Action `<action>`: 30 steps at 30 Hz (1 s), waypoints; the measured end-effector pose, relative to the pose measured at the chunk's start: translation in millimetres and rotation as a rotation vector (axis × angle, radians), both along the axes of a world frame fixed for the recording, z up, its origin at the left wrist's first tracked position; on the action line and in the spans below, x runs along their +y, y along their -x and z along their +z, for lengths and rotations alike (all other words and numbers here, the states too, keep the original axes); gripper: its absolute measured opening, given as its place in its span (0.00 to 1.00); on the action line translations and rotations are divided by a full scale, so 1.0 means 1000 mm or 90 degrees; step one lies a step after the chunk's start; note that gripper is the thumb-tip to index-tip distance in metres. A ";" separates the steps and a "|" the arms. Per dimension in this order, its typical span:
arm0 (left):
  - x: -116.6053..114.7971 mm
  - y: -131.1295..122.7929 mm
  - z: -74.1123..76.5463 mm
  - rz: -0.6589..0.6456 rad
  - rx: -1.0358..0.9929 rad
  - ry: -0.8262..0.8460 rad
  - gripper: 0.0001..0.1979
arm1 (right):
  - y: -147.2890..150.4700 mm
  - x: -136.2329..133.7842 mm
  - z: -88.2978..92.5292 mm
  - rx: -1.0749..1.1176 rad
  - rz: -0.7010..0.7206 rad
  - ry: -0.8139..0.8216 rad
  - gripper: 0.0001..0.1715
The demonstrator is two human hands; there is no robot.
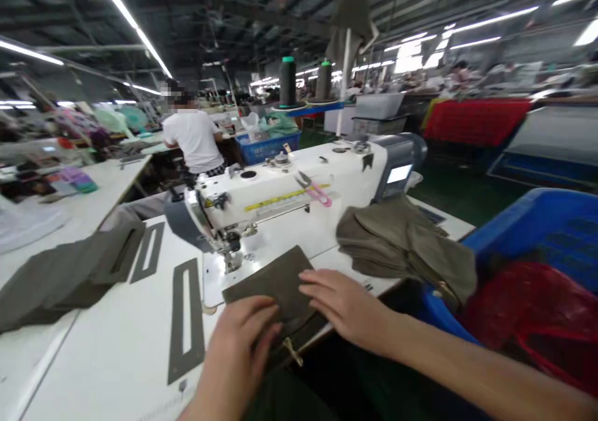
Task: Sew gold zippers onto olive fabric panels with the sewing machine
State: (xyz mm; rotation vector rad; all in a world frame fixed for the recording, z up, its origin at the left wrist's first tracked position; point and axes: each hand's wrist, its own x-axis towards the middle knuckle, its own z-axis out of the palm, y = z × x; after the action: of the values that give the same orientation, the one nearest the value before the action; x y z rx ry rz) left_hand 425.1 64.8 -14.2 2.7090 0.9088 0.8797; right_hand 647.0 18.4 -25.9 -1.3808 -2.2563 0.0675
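Note:
An olive fabric piece [280, 284] lies at the front of the sewing table, with a metal zipper pull [293, 351] hanging at its near edge. My left hand [245, 340] has its fingers bent and closed on the left near part of this piece; the thumb's contact is partly hidden. Flat on the right side of the same fabric rests my right hand [343, 309], fingers stretched out. Just beyond stands a white sewing machine [289, 203], its needle and presser foot area [232, 259] to the upper left of the fabric, apart from both hands.
Frame-shaped olive pieces [175, 321] and a fabric stack [70, 271] lie left. Bunched olive fabric [406, 234] sits right, overhanging a blue basket [495, 222] with a red bag [537, 321]. Pink-handled snips [320, 193] rest against the machine. A person [194, 134] sits ahead.

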 end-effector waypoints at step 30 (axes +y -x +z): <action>-0.002 -0.007 0.038 0.025 -0.405 0.679 0.15 | 0.034 0.028 0.133 0.010 -0.028 -0.362 0.08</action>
State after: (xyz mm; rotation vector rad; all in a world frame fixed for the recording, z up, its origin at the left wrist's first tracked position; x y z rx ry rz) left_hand 432.3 63.0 23.7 1.4016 0.8974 0.8303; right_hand 612.8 46.5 107.2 -1.1076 -2.0065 -0.5334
